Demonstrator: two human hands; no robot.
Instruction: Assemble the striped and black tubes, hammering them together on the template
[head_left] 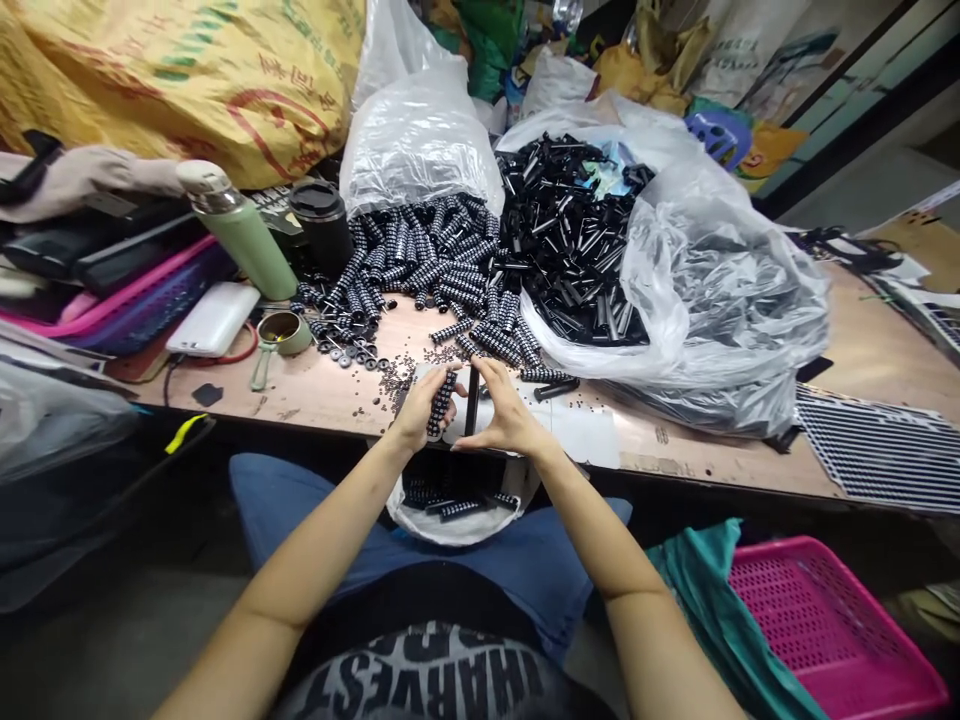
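Observation:
My left hand (424,408) is closed round a black cylinder with rows of white spots (441,405), held upright. Between the thumb and fingertips of my right hand (508,408) stands a slim plain black tube (472,398), gripped at its two ends. Both hands are at the table's front edge, close together but apart. Just beyond them lie more spotted cylinders (502,340), part of a large pile. A dark rod (556,389) rests right of my right hand. Tiny dark pieces (394,385) are scattered left of my left hand.
An open plastic bag (660,320) spills black parts (562,230). Below the edge, a white-lined container (457,535) holds spotted cylinders. At left stand a green flask (251,245), a black cup (322,225) and a small green cup (285,335). A pink basket (847,610) sits lower right.

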